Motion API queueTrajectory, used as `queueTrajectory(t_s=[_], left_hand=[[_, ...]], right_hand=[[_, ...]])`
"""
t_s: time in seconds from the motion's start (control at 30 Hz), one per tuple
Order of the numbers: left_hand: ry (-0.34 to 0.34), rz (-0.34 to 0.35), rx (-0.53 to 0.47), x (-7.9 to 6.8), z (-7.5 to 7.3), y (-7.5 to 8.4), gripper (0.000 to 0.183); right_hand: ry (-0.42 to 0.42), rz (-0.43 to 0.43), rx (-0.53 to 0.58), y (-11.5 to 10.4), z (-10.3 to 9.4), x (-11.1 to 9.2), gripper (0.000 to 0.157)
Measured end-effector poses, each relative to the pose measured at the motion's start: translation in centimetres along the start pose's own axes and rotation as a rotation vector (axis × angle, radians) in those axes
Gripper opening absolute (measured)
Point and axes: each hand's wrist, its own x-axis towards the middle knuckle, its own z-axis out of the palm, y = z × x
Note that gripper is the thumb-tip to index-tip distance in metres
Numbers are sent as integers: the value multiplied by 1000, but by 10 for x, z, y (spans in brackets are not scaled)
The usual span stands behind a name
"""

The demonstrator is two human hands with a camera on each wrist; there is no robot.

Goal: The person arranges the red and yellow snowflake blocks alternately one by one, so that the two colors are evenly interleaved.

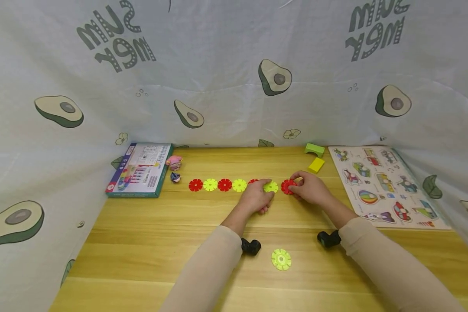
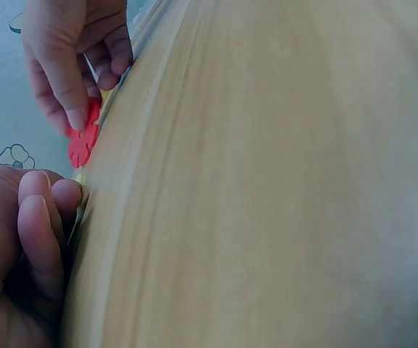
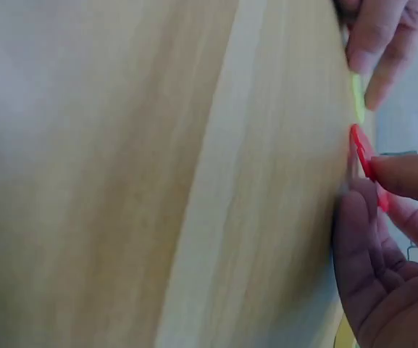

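Observation:
A row of notched, flower-shaped plastic discs runs across the table in the head view, red (image 1: pixel 196 185) and yellow-green (image 1: pixel 210 184) by turns. At its right end my left hand (image 1: pixel 255 196) holds a yellow-green disc (image 1: pixel 271 186) between thumb and index finger, partly covering the red disc (image 1: pixel 252 181) beside it. My right hand (image 1: pixel 312 187) pinches another red disc (image 1: pixel 287 186) just right of that, with a small gap between the two. In the right wrist view this red disc (image 3: pixel 363 151) is tilted, one edge close to the tabletop.
One loose yellow-green disc (image 1: pixel 281 259) lies between the forearms. A boxed set (image 1: pixel 140 170) and two small figurines (image 1: pixel 174 162) stand at the left. Green (image 1: pixel 314 149) and yellow (image 1: pixel 316 165) blocks sit behind the right hand, beside a picture puzzle board (image 1: pixel 386 186). A printed curtain hangs behind.

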Motion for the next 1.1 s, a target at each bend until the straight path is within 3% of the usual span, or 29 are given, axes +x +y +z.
queueTrajectory(t_s=[0.23, 0.5, 0.77, 1.1], left_hand=[[3, -4, 8, -1, 2, 1, 49], [10, 37, 24, 0, 1, 0, 49], [-19, 57, 11, -4, 0, -1, 53], [-134, 182, 81, -1, 4, 8, 51]], right_hand=[[50, -19, -193, 2, 4, 5, 32], [49, -34, -150, 2, 3, -7, 37], [-7, -125, -111, 7, 5, -45, 35], [-139, -155, -28, 4, 23, -106, 34]])
